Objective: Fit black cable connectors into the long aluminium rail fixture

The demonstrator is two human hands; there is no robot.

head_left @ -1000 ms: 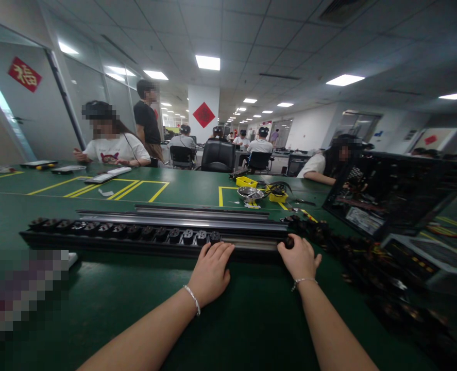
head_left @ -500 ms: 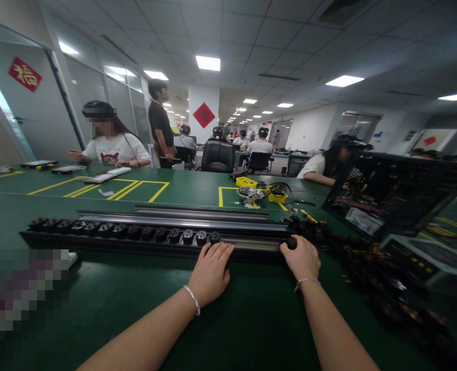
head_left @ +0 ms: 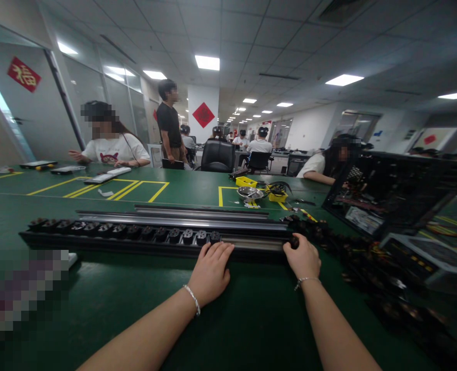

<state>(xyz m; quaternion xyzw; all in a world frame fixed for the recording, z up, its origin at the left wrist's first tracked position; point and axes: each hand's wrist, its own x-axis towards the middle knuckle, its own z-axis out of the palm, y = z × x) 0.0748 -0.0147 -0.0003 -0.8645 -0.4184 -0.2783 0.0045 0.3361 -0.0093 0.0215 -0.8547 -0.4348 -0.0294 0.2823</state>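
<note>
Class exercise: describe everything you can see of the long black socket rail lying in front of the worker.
The socket rail is a long, black, metal-looking channel lying flat across the green table. A row of dark sockets fills its left and middle stretch; the right stretch shows a bare silvery slot. The left hand rests on its near edge, and the right hand grips a small black piece at its right end.

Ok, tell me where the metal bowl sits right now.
In the head view, the metal bowl sits on the green table beyond the long black rail, between two yellow trays.
</note>
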